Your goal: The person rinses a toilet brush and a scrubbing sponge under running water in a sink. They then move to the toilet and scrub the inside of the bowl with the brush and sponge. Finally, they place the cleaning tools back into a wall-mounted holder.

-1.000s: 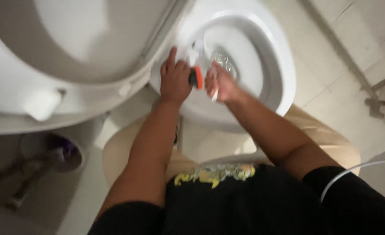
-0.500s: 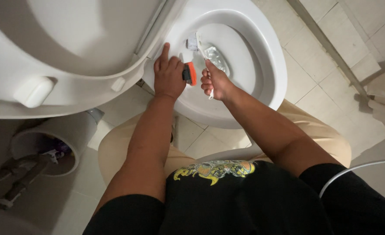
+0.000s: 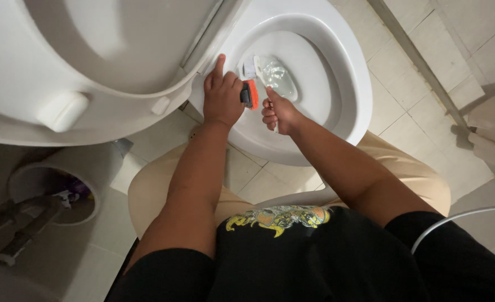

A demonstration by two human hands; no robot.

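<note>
- The brush point(image 3: 251, 84), a small hand tool with a white head and an orange-and-black grip, sits over the near inner wall of the toilet bowl point(image 3: 348, 84), just left of the water pool point(image 3: 278, 75).
- Compared with a second ago, the brush head lies a little deeper in the bowl and closer to the pool, and both hands have closed in around it; the scrubbing seems to be working down from the rim toward the water.
- Its long axis runs from the orange grip, near the bowl's left rim, up toward the white head; the head points away from the person, toward the far side of the bowl.
- The left hand point(image 3: 223, 95) is curled beside the orange grip, forefinger stretched out along the bowl's left rim; whether it actually clasps the grip I cannot tell.
- The right hand point(image 3: 276, 112) is fisted around a thin white shaft just right of the grip, inside the bowl's near edge.
- The raised seat and lid point(image 3: 91, 67) stand left of the bowl.
- A white bin point(image 3: 63, 179) sits on the floor tiles point(image 3: 415, 112), below and left of the bowl.
</note>
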